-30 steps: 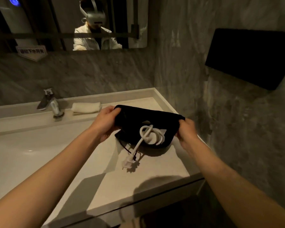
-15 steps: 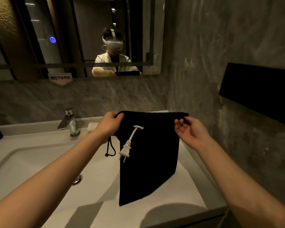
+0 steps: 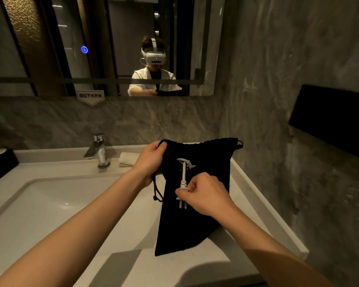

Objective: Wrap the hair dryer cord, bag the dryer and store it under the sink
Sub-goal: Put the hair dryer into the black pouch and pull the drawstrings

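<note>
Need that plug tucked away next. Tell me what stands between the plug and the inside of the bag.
The plug, pinched by the right hand, hangs outside the black bag, against its front. The left hand grips the mouth's left corner; whether the mouth gapes open cannot be told.

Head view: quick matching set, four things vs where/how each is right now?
Things:
1. bag
2. plug
3. folded towel
4. tap

States:
A. pinched by the right hand
B. lying on the counter right of the tap
C. hanging, top edge gripped by the left hand
D. standing behind the basin

Pairs: 1-C, 2-A, 3-B, 4-D
</note>
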